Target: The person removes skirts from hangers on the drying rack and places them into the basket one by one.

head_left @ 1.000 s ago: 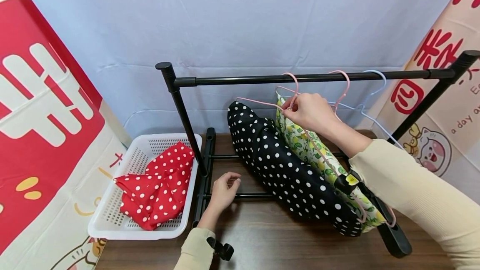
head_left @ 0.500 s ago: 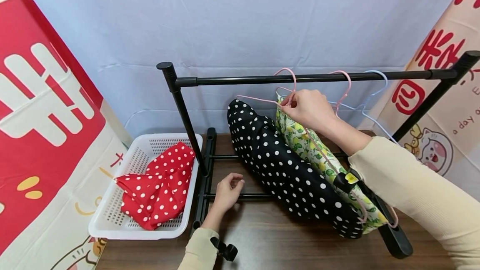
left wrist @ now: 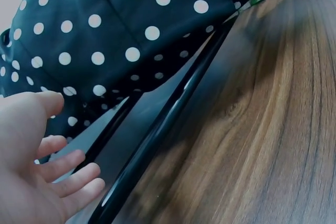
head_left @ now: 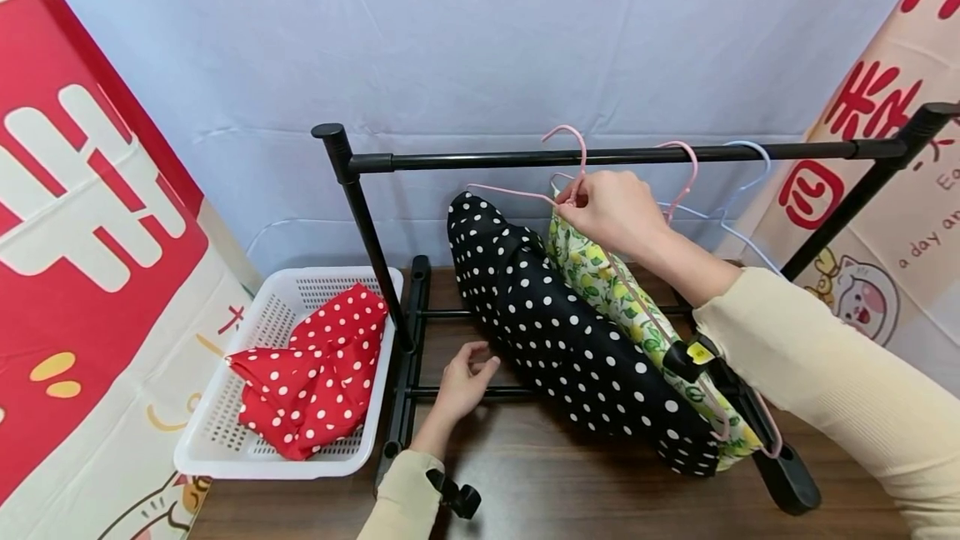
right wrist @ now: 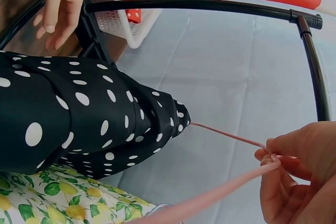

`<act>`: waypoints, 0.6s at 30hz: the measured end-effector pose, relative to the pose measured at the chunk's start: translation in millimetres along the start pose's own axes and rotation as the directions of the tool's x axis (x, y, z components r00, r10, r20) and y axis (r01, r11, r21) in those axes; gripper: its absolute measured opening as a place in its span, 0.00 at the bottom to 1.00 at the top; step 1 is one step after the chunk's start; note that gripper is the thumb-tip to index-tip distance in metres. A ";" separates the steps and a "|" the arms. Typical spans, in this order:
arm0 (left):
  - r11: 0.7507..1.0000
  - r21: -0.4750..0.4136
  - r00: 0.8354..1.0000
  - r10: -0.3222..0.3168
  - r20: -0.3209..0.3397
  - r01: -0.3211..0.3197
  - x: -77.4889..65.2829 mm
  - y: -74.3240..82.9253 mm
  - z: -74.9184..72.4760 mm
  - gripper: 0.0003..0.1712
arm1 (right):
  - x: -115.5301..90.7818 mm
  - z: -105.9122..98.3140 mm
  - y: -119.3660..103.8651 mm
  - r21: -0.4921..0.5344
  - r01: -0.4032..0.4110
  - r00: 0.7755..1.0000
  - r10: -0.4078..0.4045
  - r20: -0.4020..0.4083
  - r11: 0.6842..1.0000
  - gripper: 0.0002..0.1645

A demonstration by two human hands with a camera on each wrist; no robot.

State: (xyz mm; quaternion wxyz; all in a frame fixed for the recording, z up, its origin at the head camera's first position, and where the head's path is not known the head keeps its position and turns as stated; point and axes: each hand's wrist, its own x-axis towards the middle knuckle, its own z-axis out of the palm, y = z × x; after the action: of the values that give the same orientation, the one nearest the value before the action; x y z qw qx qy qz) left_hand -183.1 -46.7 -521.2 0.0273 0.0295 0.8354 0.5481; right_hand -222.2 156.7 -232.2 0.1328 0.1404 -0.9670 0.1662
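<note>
My right hand [head_left: 615, 211] pinches a pink clothes hanger [head_left: 517, 192] just below its hook. The hook's tip stands above the black rail [head_left: 465, 161]. A black garment with white dots [head_left: 555, 323] hangs slantwise on this hanger, and in the right wrist view the pink wire [right wrist: 226, 134] runs from its end to my fingers. Close behind it is a lemon-print garment [head_left: 600, 273]. My left hand [head_left: 463, 382] is low beside the black garment, fingers loosely bent and holding nothing. In the left wrist view its thumb overlaps the dotted cloth; I cannot tell whether it touches.
A white basket [head_left: 202, 440] with a red dotted cloth [head_left: 322, 382] stands left of the rack. Another pink hanger [head_left: 688, 169] and a blue one [head_left: 750, 173] hang farther right on the rail. The rack's black foot [head_left: 787, 477] rests on the wooden table [head_left: 555, 498].
My right hand has risen slightly, and the pink hanger's hook has gone from resting over the rail to standing above it. My left hand has moved right, towards the black garment.
</note>
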 end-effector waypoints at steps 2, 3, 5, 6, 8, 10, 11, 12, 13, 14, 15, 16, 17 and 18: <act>1.000 -0.028 1.000 -0.006 0.005 0.006 0.7 1.8 1.1 0.24 | -0.3 -1.6 -1.7 0.003 0.003 1.000 -0.003 -0.003 1.000 0.12; 0.999 -0.047 1.000 -0.012 0.011 0.012 1.4 2.4 1.9 0.24 | -0.5 -2.2 -2.4 0.002 0.006 1.000 -0.006 -0.006 1.000 0.12; 0.996 -0.086 0.999 -0.029 0.028 0.032 2.7 3.8 3.4 0.26 | -1.1 -3.5 -3.7 0.006 0.009 1.000 -0.008 -0.009 1.000 0.11; 0.992 -0.119 0.998 -0.040 0.047 0.045 1.8 8.3 2.3 0.27 | -1.3 -4.1 -4.2 0.008 0.008 1.000 -0.008 -0.009 1.000 0.11; 0.978 -0.195 0.995 -0.060 0.084 0.076 -0.5 17.7 -0.2 0.28 | -1.5 -4.9 -5.2 0.009 0.009 1.000 -0.008 -0.010 1.000 0.11; 0.960 -0.263 0.992 -0.068 0.103 0.093 -3.2 27.6 -3.0 0.30 | -1.5 -5.4 -6.0 0.014 0.006 1.000 -0.006 -0.010 1.000 0.11; 0.951 -0.292 0.991 -0.071 0.112 0.101 -5.0 33.0 -4.7 0.30 | -1.7 -5.7 -6.4 0.016 0.005 1.000 -0.005 -0.012 1.000 0.11; 0.940 -0.323 0.990 -0.074 0.120 0.109 -6.1 37.4 -5.9 0.30 | -1.8 -5.9 -6.9 0.017 0.004 1.000 -0.003 -0.013 1.000 0.11; 0.933 -0.341 0.990 -0.077 0.121 0.115 -6.0 38.1 -5.2 0.30 | -1.9 -6.0 -7.4 0.020 0.004 1.000 -0.004 -0.015 1.000 0.11; 0.926 -0.357 0.989 -0.084 0.119 0.122 -5.2 38.4 -4.2 0.30 | -2.2 -6.3 -8.0 0.022 0.003 1.000 -0.003 -0.014 1.000 0.11; 0.923 -0.364 0.989 -0.090 0.117 0.127 -4.3 38.6 -3.1 0.31 | -2.4 -6.5 -8.6 0.023 0.004 1.000 -0.003 -0.016 1.000 0.11; 0.916 -0.376 0.988 -0.100 0.117 0.137 -2.7 37.7 -1.6 0.31 | -2.5 -6.7 -9.2 0.023 0.005 1.000 -0.005 -0.018 1.000 0.10; 0.907 -0.394 0.987 -0.110 0.119 0.149 -1.2 37.1 -0.2 0.31 | -2.7 -7.1 -9.8 0.024 0.006 1.000 -0.005 -0.020 1.000 0.10; 0.896 -0.412 0.985 -0.125 0.121 0.165 1.3 34.7 1.9 0.32 | -2.9 -7.5 -10.3 0.026 0.006 1.000 -0.006 -0.021 1.000 0.10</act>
State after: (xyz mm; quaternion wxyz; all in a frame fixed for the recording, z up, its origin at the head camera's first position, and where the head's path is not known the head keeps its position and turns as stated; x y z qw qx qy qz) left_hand -183.6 -31.1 -490.1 0.1121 -0.0144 0.6953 0.7098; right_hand -214.6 150.7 -223.3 0.1417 0.1433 -0.9628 0.1799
